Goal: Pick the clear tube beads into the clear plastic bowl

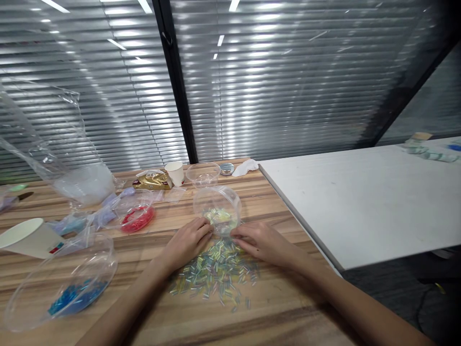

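A clear round plastic bowl lies tipped on the wooden table, its mouth towards me and pale yellow-green tube beads inside. My left hand has curled fingers at the left of the lower rim. On the other side, my right hand pinches that rim between thumb and fingers. Just below the bowl, between my forearms, spreads a loose heap of shiny tube beads in yellow, green and bluish tints. The exact finger contact on the left is partly hidden.
On the left are a bowl with blue beads, a bowl with red beads, a tilted paper cup and a plastic bag. Behind stand another clear bowl, a paper cup and a gold packet. A white tabletop adjoins right.
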Action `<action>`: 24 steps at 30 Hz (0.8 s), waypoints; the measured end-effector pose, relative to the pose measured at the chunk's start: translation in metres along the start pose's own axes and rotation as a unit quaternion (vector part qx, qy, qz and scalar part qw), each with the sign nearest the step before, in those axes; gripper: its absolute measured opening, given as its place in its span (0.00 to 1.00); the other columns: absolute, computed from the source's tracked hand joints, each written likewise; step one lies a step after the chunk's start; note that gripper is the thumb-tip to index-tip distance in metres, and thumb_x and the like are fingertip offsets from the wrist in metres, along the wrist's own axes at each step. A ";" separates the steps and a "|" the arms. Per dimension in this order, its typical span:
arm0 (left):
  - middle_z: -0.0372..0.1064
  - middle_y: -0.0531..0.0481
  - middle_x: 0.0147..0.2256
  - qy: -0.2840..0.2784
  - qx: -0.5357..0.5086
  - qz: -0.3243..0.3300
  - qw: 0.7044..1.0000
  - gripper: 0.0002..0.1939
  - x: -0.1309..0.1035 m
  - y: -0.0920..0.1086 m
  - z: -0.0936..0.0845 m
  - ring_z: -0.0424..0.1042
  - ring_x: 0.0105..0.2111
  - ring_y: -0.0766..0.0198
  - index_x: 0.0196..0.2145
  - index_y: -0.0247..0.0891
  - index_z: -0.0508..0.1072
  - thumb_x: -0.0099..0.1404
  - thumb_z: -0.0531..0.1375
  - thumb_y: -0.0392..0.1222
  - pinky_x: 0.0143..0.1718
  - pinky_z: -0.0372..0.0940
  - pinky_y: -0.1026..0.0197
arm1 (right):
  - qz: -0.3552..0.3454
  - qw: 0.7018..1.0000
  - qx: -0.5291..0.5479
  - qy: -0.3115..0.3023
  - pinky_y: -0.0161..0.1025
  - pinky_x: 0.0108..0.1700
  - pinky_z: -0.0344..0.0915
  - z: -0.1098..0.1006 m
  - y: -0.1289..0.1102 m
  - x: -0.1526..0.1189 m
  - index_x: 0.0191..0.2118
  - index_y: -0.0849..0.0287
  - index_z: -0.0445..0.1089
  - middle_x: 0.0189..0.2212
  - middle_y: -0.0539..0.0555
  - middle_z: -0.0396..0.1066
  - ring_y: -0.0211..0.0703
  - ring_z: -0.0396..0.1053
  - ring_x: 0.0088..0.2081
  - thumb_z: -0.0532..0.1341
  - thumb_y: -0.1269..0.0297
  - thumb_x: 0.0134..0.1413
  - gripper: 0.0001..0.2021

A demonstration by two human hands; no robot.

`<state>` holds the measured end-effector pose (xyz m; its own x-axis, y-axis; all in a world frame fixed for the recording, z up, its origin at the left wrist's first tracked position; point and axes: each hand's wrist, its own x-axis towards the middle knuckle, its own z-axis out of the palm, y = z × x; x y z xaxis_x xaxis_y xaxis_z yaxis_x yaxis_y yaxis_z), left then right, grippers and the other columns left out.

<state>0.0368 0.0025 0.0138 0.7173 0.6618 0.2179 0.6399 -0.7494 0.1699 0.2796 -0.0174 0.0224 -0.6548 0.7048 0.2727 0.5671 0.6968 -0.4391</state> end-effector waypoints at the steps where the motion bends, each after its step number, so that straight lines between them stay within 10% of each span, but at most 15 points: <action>1: 0.65 0.46 0.37 0.000 0.000 0.000 1.000 0.10 0.000 0.000 0.000 0.65 0.38 0.61 0.40 0.36 0.67 0.69 0.47 0.37 0.40 0.63 0.59 | 0.000 1.000 0.000 -0.001 0.32 0.33 0.57 0.000 0.000 0.000 0.40 0.59 0.70 0.32 0.52 0.73 0.38 0.68 0.31 0.54 0.68 0.60 0.07; 24: 0.65 0.47 0.36 0.007 0.002 0.002 1.000 0.10 0.000 0.001 0.000 0.65 0.38 0.62 0.40 0.37 0.67 0.70 0.47 0.38 0.39 0.64 0.60 | 0.000 1.000 0.006 -0.005 0.32 0.33 0.57 -0.001 -0.001 0.001 0.40 0.59 0.70 0.32 0.52 0.73 0.38 0.67 0.31 0.53 0.68 0.61 0.08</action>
<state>0.0373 0.0024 0.0145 0.7157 0.6585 0.2325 0.6380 -0.7520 0.1659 0.2791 -0.0176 0.0236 -0.6598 0.7031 0.2652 0.5603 0.6954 -0.4498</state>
